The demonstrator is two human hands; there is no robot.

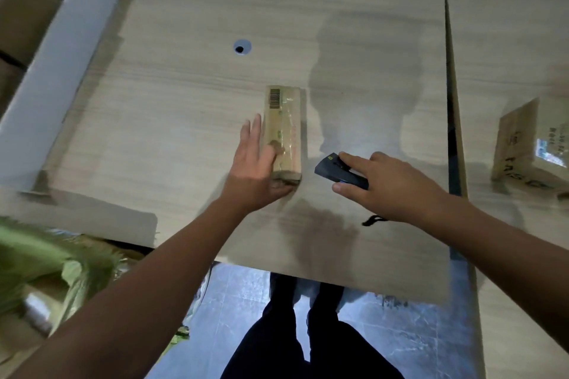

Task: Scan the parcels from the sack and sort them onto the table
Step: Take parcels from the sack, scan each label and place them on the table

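Glossy-taped cardboard parcel point(283, 129) on matt woodgrain table point(184, 86).

A parcel point(283, 132) lay on the table point(215, 9), a scanner point(338, 171) just right of it. The sack point(46, 255) sat seemingly below, at left.

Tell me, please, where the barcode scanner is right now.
In the head view, the scanner is in the right hand, over the table, just right of the narrow parcel.

We see a slim brown parcel point(283, 129) flat on the desk point(215, 9), barcode at its far end. A black scanner point(337, 172) is just right of it.
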